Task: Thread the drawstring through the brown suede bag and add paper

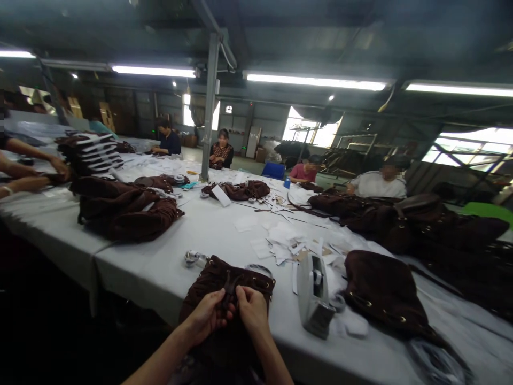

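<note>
A dark brown bag (200, 286) with metal eyelets along its top edge lies at the near edge of the white-covered table, partly hanging over it. My left hand (212, 314) and my right hand (253, 310) meet over its front. Each pinches the dark drawstring (229, 283) at the middle of the bag's top, thumbs close together. How the cord runs between my fingers is partly hidden. Just beyond the bag's left corner lies a small clear-wrapped item (195, 259). A grey tape dispenser (315, 299) stands to the right of my hands.
Another brown bag (380, 289) lies right of the dispenser, before a long heap of bags (417, 224). More bags (128, 211) are piled at left near a person's hands (56, 167). Paper scraps (284, 240) litter the middle. A metal post (210, 107) rises beyond; several people sit across.
</note>
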`<state>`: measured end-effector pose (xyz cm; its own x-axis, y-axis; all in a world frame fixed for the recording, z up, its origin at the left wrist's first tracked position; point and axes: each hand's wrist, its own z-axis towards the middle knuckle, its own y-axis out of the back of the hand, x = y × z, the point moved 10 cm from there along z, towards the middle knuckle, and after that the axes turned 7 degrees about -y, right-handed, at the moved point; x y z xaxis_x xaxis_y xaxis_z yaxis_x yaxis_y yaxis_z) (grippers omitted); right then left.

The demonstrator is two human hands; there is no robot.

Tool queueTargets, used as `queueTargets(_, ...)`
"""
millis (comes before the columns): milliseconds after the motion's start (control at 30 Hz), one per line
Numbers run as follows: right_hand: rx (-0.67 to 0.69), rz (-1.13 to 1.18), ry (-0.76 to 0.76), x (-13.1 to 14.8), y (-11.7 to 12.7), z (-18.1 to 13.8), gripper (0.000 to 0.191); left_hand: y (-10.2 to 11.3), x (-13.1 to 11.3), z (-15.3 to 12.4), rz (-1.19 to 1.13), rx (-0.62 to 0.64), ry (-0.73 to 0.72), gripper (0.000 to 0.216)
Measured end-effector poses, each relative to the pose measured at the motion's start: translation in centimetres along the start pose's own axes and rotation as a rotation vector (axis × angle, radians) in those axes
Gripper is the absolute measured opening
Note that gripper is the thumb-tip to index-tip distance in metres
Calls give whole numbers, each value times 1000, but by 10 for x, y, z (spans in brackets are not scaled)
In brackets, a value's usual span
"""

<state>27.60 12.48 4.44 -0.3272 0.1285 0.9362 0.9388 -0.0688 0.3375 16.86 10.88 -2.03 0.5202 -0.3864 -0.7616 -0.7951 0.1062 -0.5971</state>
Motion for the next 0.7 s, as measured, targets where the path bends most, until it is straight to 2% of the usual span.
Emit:
queueTargets(133, 85, 53, -60, -15, -25, 13, 42, 0, 4, 3, -13, 15, -44, 28)
queueTargets(267, 130, 112, -112, -25, -35, 20, 45, -1, 4, 1, -20, 31, -99, 28)
queueTargets(367, 132, 132, -140, -30, -35, 23, 45, -2, 4, -1, -23, 8, -66, 30)
queueTargets(500, 137, 128, -160, -34, -35, 24, 45, 5, 11, 2, 17, -104, 24, 37)
queueTargets(600, 154, 117, -164, -34, -34, 21, 44, 9, 14, 7, 45, -130, 14, 40)
queueTargets(700, 126, 62, -114, -22, -17, 24, 49, 15, 23, 12, 46, -134, 27, 40)
